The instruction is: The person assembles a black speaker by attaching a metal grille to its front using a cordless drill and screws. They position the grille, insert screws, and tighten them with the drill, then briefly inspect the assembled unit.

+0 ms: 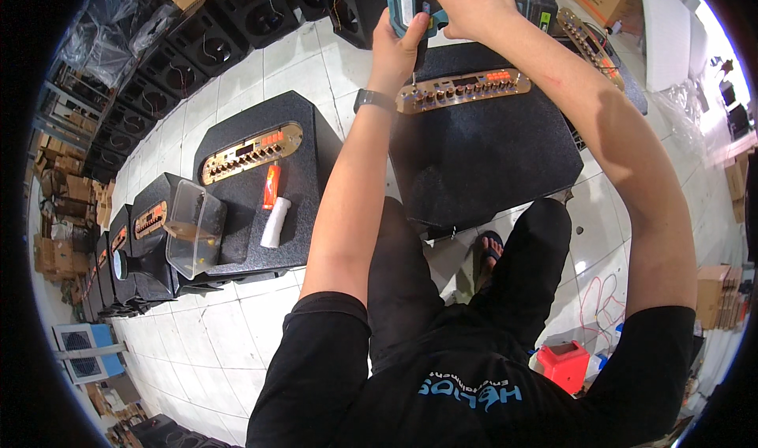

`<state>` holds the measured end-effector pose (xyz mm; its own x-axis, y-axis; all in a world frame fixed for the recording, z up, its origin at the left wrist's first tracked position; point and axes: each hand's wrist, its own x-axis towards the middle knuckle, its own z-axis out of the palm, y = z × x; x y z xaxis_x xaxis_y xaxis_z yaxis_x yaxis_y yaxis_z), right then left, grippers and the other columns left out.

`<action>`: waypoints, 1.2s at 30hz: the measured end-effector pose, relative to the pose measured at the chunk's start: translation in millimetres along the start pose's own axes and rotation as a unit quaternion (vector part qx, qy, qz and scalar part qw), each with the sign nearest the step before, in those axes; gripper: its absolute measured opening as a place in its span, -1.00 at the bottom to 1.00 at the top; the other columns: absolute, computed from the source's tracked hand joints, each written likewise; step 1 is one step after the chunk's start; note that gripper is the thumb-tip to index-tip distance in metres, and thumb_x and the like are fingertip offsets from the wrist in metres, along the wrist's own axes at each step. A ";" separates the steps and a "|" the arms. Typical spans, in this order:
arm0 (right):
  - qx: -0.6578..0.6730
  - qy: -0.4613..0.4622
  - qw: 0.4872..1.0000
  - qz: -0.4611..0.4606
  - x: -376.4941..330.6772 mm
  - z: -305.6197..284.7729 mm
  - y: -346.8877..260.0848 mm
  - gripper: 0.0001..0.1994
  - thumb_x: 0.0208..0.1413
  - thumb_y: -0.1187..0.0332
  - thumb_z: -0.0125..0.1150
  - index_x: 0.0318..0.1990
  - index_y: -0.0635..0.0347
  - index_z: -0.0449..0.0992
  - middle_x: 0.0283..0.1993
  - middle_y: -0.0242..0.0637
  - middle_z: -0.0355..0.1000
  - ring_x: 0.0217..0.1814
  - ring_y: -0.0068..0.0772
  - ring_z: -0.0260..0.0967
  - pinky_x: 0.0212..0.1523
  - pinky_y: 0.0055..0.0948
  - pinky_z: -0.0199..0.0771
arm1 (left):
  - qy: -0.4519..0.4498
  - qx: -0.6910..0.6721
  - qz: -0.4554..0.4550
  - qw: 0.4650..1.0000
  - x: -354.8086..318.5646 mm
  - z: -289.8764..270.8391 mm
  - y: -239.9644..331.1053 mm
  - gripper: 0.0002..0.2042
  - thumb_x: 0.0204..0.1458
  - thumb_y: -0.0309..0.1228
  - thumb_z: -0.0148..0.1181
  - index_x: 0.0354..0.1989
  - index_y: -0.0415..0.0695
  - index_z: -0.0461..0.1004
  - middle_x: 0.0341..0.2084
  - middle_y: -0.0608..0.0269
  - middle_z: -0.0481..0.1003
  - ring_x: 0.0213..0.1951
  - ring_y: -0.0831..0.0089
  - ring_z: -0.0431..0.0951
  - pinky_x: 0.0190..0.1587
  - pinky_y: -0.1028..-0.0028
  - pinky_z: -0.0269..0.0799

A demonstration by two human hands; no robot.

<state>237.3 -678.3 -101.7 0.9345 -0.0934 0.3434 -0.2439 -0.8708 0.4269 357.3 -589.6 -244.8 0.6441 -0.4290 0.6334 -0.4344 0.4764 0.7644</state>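
Note:
My left hand (pixel 399 45) is closed round the front of a teal cordless drill (pixel 405 4). My right hand (pixel 478 4) wraps its handle, and a dark battery (pixel 535 7) shows beyond that wrist. The drill points down, its bit over the left end of a gold control panel (pixel 466 93) with a row of knobs. Whether the bit touches a screw there is too small to tell. The panel lies in the top of a black speaker cabinet (pixel 485 160) standing in front of my knees. The upper part of the drill runs out of the picture.
To the left, another black cabinet (pixel 304 164) carries an orange tube (pixel 271 186), a white roll (pixel 275 223) and a clear plastic tub (pixel 193 227). More speaker boxes (pixel 264 18) line the back. A red stool (pixel 564 365) and a thin red cable (pixel 604 306) are on the tiled floor.

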 end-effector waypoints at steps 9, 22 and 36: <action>0.000 0.006 1.000 -0.003 7.0 7.7 -0.5 -0.48 -0.20 0.22 0.57 -0.06 0.22 0.54 -0.24 -0.16 0.65 -0.16 -0.18 0.65 -0.18 -0.24 0.64 | 0.053 0.058 0.188 0.979 48.6 -10.0 58.9 -0.63 0.27 -0.17 0.25 0.08 -0.21 0.54 -0.19 0.15 0.63 -0.15 0.44 0.61 -0.09 0.39 0.50; -0.011 0.174 0.984 -0.039 3.6 40.9 9.3 -0.62 -0.23 0.15 0.55 -0.22 0.10 0.69 -0.17 -0.23 0.65 -0.08 -0.23 0.63 -0.06 -0.26 0.60 | -0.025 0.475 0.228 0.850 78.5 29.9 85.4 -0.50 0.32 -0.13 0.03 -0.55 -0.26 0.64 -0.59 -0.19 0.55 -0.47 -0.12 0.61 -0.31 0.03 0.53; -0.026 -0.009 1.000 -0.008 9.2 15.6 2.0 -0.68 -0.22 0.19 0.49 -0.26 0.09 0.68 -0.24 -0.23 0.66 -0.18 -0.25 0.66 -0.20 -0.25 0.63 | -0.012 0.454 0.228 0.861 79.8 26.0 84.5 -0.47 0.34 -0.11 -0.01 -0.55 -0.26 0.64 -0.58 -0.20 0.55 -0.47 -0.15 0.60 -0.30 0.01 0.52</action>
<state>249.5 -688.5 -110.7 0.9429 -0.0896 0.3207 -0.2422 -0.8455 0.4759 355.7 -603.5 -126.5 0.2674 -0.3775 0.8866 -0.9592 -0.1921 0.2075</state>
